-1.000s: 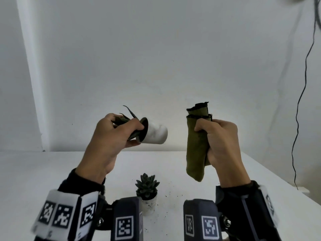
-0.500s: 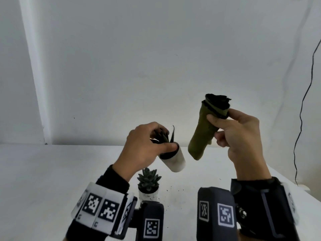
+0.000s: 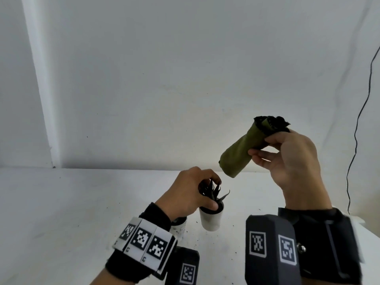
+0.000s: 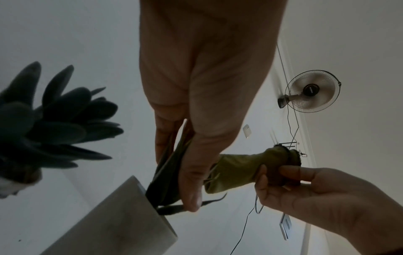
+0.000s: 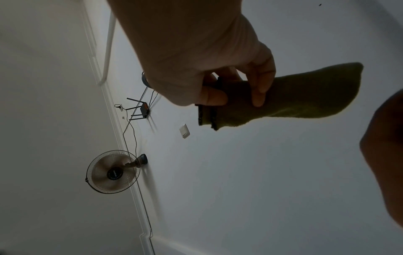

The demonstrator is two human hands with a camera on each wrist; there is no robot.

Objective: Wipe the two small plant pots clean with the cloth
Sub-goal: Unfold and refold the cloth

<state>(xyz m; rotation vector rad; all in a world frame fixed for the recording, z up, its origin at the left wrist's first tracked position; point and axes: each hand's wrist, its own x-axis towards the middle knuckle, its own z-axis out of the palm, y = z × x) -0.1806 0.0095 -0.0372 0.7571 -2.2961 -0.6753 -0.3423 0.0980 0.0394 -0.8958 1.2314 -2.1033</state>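
Note:
My left hand (image 3: 203, 194) grips the dark spiky plant and the rim of a small white pot (image 3: 211, 220) from above. The pot stands upright low at the white table (image 3: 61, 212); I cannot tell whether it touches. In the left wrist view the fingers (image 4: 191, 163) pinch the leaves over the pot (image 4: 122, 220). A second white pot (image 3: 178, 228) sits just left of it, mostly hidden by my wrist; its succulent (image 4: 54, 124) shows. My right hand (image 3: 265, 145) holds a folded olive-green cloth (image 3: 238, 155) in the air, up and right of the pots. The cloth (image 5: 294, 98) is pinched between thumb and fingers.
Dark soil crumbs (image 3: 195, 241) lie scattered on the table around the pots. A white wall (image 3: 185, 79) stands behind, with a black cable (image 3: 357, 124) hanging at the far right. A wall fan (image 4: 311, 91) shows in the wrist views.
My left hand has brought the pot down from a tilted hold in the air to upright at the table, right of the other pot. My right hand has tilted the cloth and drifted right.

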